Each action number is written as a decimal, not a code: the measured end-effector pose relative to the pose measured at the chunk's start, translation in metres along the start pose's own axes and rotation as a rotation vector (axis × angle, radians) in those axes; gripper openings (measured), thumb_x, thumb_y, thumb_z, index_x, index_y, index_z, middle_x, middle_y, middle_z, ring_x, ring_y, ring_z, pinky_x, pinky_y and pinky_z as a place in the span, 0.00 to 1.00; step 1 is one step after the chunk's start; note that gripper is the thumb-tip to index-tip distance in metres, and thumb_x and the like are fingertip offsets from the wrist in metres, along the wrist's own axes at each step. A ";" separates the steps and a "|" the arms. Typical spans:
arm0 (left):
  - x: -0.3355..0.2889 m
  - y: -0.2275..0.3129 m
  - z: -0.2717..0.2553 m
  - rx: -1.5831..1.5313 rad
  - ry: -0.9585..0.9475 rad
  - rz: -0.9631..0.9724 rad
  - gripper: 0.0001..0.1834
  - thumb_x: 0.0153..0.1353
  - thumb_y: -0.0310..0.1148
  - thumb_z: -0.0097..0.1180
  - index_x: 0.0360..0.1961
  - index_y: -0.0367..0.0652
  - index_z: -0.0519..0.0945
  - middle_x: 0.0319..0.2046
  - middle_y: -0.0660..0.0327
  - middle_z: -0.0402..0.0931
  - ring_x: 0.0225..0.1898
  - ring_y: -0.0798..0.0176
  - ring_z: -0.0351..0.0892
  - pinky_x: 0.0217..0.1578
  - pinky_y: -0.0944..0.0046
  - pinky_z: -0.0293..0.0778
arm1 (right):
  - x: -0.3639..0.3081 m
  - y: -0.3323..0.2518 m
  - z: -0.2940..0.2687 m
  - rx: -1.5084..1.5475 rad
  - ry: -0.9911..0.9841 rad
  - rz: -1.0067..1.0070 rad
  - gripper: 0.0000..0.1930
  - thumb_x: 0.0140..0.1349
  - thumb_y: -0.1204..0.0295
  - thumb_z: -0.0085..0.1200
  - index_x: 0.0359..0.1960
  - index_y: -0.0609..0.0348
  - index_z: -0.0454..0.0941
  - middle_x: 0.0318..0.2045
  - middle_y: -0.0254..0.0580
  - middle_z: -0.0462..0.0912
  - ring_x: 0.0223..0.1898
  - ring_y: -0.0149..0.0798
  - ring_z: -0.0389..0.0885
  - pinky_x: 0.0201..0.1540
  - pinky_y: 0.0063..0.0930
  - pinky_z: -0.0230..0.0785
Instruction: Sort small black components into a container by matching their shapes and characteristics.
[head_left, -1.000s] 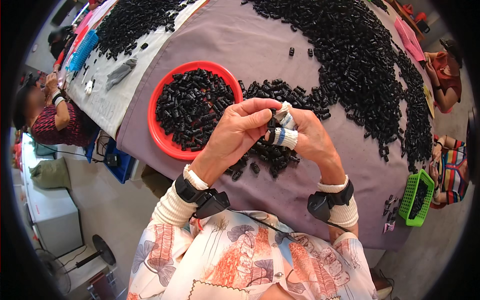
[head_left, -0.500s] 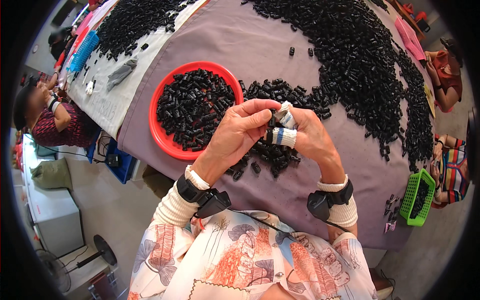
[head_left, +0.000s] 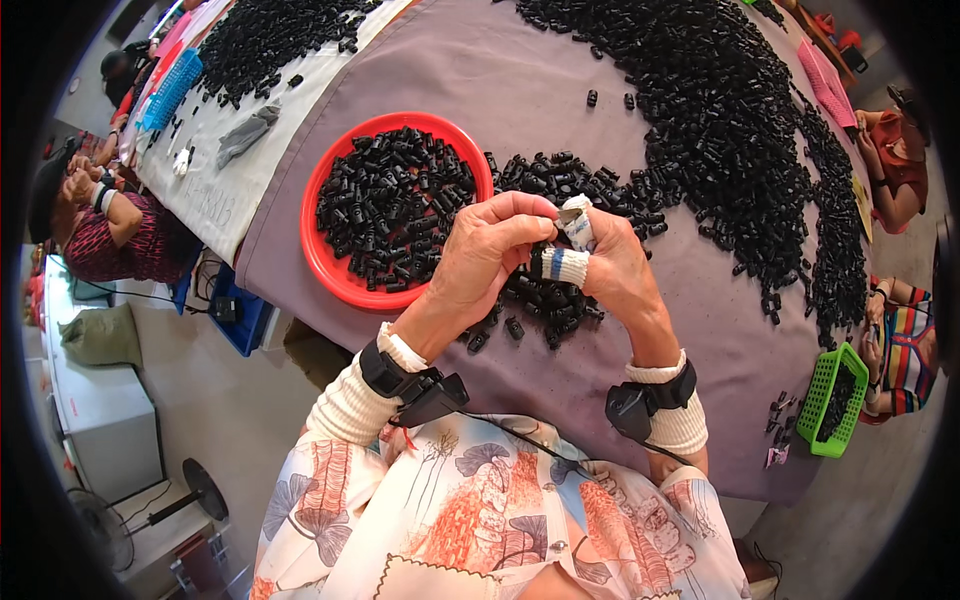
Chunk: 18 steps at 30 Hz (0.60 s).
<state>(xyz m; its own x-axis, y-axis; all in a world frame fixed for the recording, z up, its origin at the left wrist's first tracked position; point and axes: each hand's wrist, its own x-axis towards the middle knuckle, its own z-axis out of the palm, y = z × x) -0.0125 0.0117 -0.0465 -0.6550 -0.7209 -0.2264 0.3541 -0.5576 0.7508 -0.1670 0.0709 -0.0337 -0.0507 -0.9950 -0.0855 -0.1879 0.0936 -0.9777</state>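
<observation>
My left hand (head_left: 480,250) and my right hand (head_left: 618,265) meet above the near end of a heap of small black plastic parts (head_left: 560,185). The left thumb and forefinger are pinched together on one small black plastic part, mostly hidden by the fingers. White knit finger covers (head_left: 566,267) with a blue stripe wrap the right thumb and forefinger, which close on the same part from the other side. Just left of my hands stands a round red basin (head_left: 313,235) holding many similar black parts.
A large spread of black parts (head_left: 720,140) covers the table's (head_left: 420,70) far right. A green basket (head_left: 812,425) stands at the right edge, a blue basket (head_left: 172,90) far left beside a grey glove (head_left: 247,137). People sit along both sides. A fan (head_left: 205,490) stands lower left.
The black part between my fingers, plainly visible before, is now mostly hidden. My fingertips have shifted only slightly, and the whole view has moved a little.
</observation>
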 end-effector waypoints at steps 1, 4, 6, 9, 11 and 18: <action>-0.001 0.001 0.000 0.018 0.011 -0.002 0.09 0.56 0.23 0.52 0.40 0.35 0.76 0.32 0.61 0.77 0.35 0.71 0.76 0.39 0.72 0.72 | 0.000 0.001 0.001 0.001 -0.003 0.001 0.13 0.43 0.69 0.63 0.25 0.61 0.72 0.18 0.30 0.70 0.21 0.26 0.66 0.25 0.22 0.61; -0.002 -0.001 -0.005 0.013 0.017 0.018 0.09 0.59 0.26 0.52 0.40 0.36 0.77 0.32 0.63 0.77 0.33 0.73 0.76 0.34 0.73 0.73 | 0.003 0.001 0.003 -0.002 -0.017 0.029 0.12 0.43 0.70 0.63 0.25 0.61 0.73 0.18 0.29 0.70 0.22 0.25 0.66 0.25 0.22 0.60; -0.005 0.004 -0.006 -0.013 -0.013 0.013 0.10 0.61 0.27 0.51 0.42 0.35 0.77 0.33 0.63 0.77 0.34 0.73 0.75 0.36 0.73 0.73 | 0.003 -0.001 0.004 0.037 -0.018 0.040 0.12 0.43 0.70 0.63 0.26 0.61 0.73 0.19 0.29 0.70 0.22 0.25 0.67 0.25 0.21 0.61; -0.008 0.007 -0.009 -0.043 -0.056 -0.001 0.11 0.62 0.27 0.49 0.45 0.35 0.76 0.35 0.62 0.77 0.36 0.73 0.75 0.38 0.73 0.73 | 0.004 -0.001 0.003 0.045 -0.023 0.020 0.13 0.43 0.69 0.63 0.27 0.61 0.74 0.20 0.30 0.71 0.22 0.26 0.67 0.26 0.22 0.61; -0.009 0.008 -0.008 -0.045 -0.066 -0.008 0.12 0.63 0.27 0.49 0.46 0.34 0.76 0.36 0.62 0.77 0.37 0.73 0.75 0.39 0.73 0.73 | 0.004 0.004 0.003 0.000 -0.030 -0.023 0.14 0.43 0.68 0.64 0.27 0.62 0.74 0.20 0.32 0.71 0.22 0.27 0.67 0.26 0.22 0.62; -0.008 0.006 -0.007 -0.079 -0.087 -0.009 0.12 0.62 0.27 0.50 0.45 0.33 0.75 0.38 0.58 0.77 0.37 0.70 0.77 0.41 0.69 0.75 | 0.004 0.003 0.003 -0.100 -0.086 -0.081 0.16 0.43 0.66 0.64 0.29 0.64 0.74 0.18 0.35 0.71 0.21 0.30 0.68 0.26 0.25 0.63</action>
<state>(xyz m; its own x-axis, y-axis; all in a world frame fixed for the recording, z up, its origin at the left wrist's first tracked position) -0.0005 0.0109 -0.0449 -0.7126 -0.6792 -0.1758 0.3971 -0.5970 0.6970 -0.1650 0.0674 -0.0371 0.0517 -0.9983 -0.0269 -0.2848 0.0110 -0.9585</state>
